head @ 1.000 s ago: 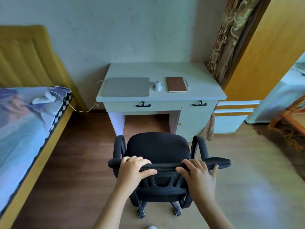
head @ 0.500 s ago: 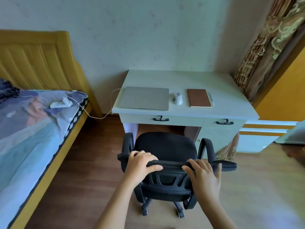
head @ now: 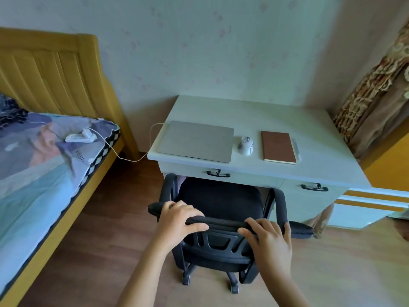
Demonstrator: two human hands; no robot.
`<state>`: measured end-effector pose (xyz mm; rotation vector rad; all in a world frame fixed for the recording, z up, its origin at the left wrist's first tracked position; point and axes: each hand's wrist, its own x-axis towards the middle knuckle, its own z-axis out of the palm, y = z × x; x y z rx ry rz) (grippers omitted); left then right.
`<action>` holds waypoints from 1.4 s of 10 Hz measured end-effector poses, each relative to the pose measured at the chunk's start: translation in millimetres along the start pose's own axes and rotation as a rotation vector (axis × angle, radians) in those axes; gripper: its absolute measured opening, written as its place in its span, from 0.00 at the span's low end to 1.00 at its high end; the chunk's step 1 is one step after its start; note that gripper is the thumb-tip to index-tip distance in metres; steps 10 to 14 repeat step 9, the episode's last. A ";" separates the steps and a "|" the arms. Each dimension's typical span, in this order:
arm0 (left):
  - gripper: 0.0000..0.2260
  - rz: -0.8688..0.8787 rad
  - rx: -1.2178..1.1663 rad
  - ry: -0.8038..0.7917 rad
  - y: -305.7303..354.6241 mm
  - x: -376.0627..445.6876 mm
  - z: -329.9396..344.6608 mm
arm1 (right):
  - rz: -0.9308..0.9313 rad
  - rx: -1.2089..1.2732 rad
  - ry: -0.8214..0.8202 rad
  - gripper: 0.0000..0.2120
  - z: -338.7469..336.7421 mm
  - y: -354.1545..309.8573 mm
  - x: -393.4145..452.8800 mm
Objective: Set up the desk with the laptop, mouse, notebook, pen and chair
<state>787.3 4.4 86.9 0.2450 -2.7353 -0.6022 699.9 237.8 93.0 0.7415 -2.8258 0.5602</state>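
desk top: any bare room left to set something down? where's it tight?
Free: the back strip of the desk between the wall and the item row, and the right end past the pen. Crowded: the front row, with laptop, mouse and notebook close together with narrow gaps. The left hand and right hand grip the chair backrest.

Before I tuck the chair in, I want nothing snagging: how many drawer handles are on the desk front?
2: one handle above the chair, under the laptop; the other handle right, on the cabinet side.
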 end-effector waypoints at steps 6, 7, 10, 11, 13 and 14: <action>0.18 0.035 0.040 -0.073 1.5 1.6 -8.9 | 0.117 0.092 -0.240 0.18 -18.6 -9.1 17.4; 0.19 0.047 -0.004 -0.082 3.9 -3.9 -10.6 | 0.114 0.101 -0.233 0.16 -24.6 -19.6 7.7; 0.19 -0.007 -0.103 -0.081 12.5 -35.1 -15.9 | 0.072 0.201 -0.271 0.15 -45.9 -30.8 -22.0; 0.19 -0.007 -0.103 -0.081 12.5 -35.1 -15.9 | 0.072 0.201 -0.271 0.15 -45.9 -30.8 -22.0; 0.19 -0.007 -0.103 -0.081 12.5 -35.1 -15.9 | 0.072 0.201 -0.271 0.15 -45.9 -30.8 -22.0; 0.19 -0.007 -0.103 -0.081 12.5 -35.1 -15.9 | 0.072 0.201 -0.271 0.15 -45.9 -30.8 -22.0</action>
